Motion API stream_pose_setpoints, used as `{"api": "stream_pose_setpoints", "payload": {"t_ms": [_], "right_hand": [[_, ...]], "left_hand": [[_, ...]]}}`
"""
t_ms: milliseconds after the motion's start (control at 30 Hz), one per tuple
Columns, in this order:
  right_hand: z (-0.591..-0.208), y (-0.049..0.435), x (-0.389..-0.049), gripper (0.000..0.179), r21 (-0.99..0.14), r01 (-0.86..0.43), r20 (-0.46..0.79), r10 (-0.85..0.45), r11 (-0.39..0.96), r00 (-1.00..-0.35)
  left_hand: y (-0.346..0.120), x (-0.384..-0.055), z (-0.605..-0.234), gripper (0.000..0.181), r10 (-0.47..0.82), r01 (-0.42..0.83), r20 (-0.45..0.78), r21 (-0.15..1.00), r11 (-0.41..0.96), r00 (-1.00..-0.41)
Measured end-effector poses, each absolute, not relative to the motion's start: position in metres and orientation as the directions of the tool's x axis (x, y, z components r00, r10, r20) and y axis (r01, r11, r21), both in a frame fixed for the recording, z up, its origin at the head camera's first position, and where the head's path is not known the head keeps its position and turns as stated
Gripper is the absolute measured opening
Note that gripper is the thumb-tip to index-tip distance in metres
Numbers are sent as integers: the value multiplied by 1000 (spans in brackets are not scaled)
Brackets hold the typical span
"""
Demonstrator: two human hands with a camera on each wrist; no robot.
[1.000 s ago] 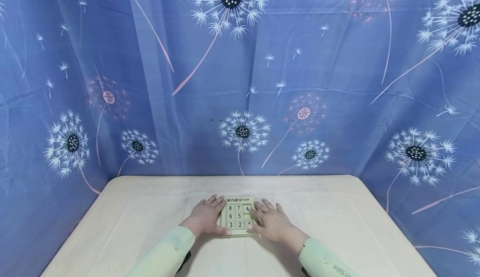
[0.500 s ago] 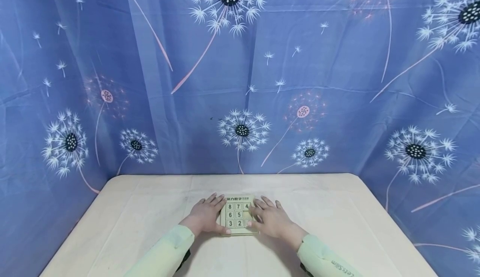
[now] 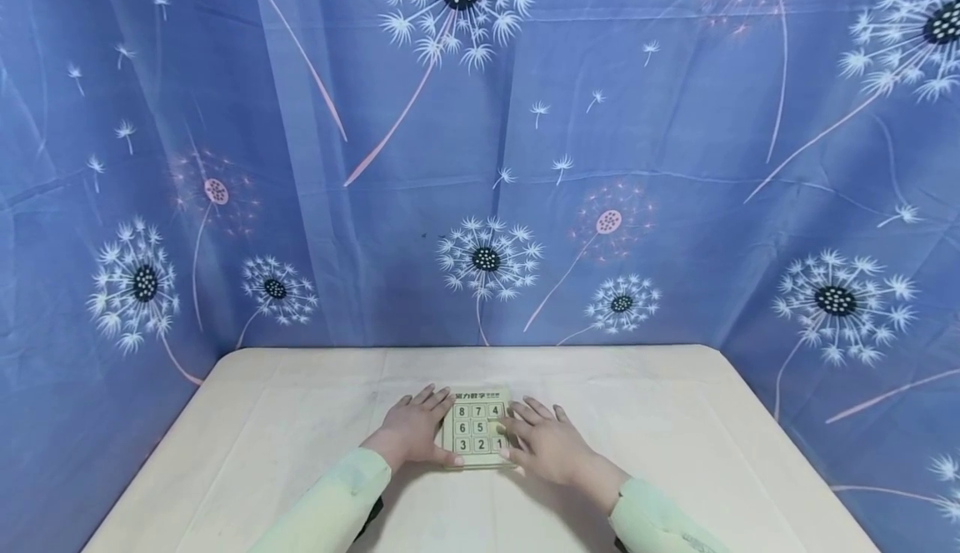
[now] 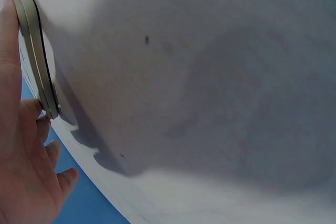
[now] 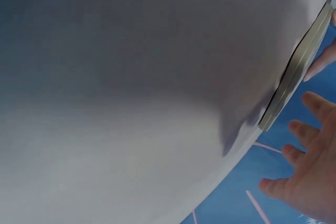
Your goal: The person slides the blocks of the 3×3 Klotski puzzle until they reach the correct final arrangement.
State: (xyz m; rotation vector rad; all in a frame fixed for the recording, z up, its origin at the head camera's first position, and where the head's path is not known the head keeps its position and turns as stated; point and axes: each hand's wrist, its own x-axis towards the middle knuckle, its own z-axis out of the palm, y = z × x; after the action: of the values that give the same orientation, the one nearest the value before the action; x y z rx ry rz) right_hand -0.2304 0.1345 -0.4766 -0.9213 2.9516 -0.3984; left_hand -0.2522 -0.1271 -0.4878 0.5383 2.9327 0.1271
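Right hand [image 3: 553, 446]: thumb drawn slightly back since half a second ago, baring the digit on tile 1 [image 3: 500, 444]; right sleeve [image 3: 658, 520] shifted a little outward. Fingers spread, fairly straight, gripping nothing; one fingertip over the vacant slot at the right side of the number puzzle board [image 3: 480, 460], thumb beside tile 1. Whether that fingertip presses cannot be told.

Left hand [image 3: 411, 430]: holds the board's left side, thumb on the near corner, index finger at the far one, other fingers splayed clear.

Number puzzle board: pale green, flat on the table [image 3: 637, 403], between the hands. Dark characters along the far edge. Rows: 8, 7, 4; 6, 5, gap; 3, 2, 1. Right fingers partly screen the gap.

Table: pale, far corners rounded. Backdrop [image 3: 382, 270]: blue cloth, dandelion print, behind and at both sides.

Pose: both hands palm down; forearms converge from near left and near right.
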Motion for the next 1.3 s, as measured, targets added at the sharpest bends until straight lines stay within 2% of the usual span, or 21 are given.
{"api": "stream_pose_setpoints", "payload": {"t_ms": [600,1300], "right_hand": [[-474,144,-200,63,-250,-572,40,-582,781,-812],[-481,141,-193,66,-232,-559,16,-571,796,-821]], "left_hand": [[-127,-252,-485,110,355,344,-141,95,934,-924],[-125,-250,-483,109,343,328,-140,119,937,-929]]}}
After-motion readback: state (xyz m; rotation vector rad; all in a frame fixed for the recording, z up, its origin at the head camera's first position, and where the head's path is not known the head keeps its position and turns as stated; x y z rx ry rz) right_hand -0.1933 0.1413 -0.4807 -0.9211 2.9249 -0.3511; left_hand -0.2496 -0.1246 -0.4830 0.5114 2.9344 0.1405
